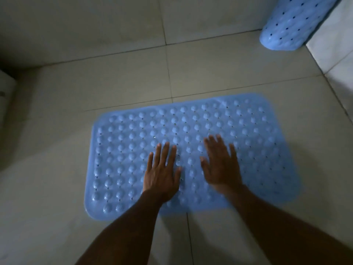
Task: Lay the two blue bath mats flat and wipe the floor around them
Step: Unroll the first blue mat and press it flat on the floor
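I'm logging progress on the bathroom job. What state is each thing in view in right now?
Near bath mat: spread flat on the floor tiles.
Far bath mat: not laid flat; curled, propped against the wall at top right.
Left hand: fingers straight, flat on the near bath mat.
Right hand: fingers straight, flat on the near bath mat, slightly blurred.
Floor: tiled; wet or dry cannot be told.
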Motion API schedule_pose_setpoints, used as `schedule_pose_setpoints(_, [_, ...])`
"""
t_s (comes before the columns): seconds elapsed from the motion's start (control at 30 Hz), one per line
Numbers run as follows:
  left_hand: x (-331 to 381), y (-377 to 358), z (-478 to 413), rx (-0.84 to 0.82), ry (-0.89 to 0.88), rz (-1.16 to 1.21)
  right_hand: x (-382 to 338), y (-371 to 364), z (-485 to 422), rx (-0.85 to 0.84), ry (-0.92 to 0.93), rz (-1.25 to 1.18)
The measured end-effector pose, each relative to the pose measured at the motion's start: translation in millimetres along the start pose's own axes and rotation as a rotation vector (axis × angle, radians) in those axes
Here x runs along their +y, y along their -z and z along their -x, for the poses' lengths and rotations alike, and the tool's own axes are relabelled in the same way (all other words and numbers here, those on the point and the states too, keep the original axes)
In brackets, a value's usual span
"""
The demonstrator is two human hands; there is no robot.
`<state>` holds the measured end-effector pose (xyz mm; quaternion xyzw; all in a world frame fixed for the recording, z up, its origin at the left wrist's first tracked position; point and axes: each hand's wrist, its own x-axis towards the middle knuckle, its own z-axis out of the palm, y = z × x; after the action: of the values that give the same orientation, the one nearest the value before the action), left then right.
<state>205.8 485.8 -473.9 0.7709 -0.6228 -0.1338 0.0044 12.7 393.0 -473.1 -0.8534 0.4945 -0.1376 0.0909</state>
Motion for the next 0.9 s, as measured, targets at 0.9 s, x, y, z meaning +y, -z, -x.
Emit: schedule_pose_setpoints(0.9, [-22,-50,24,0.202,0.005,0.174,-29,-61,27,-0.050,0.025,0.050])
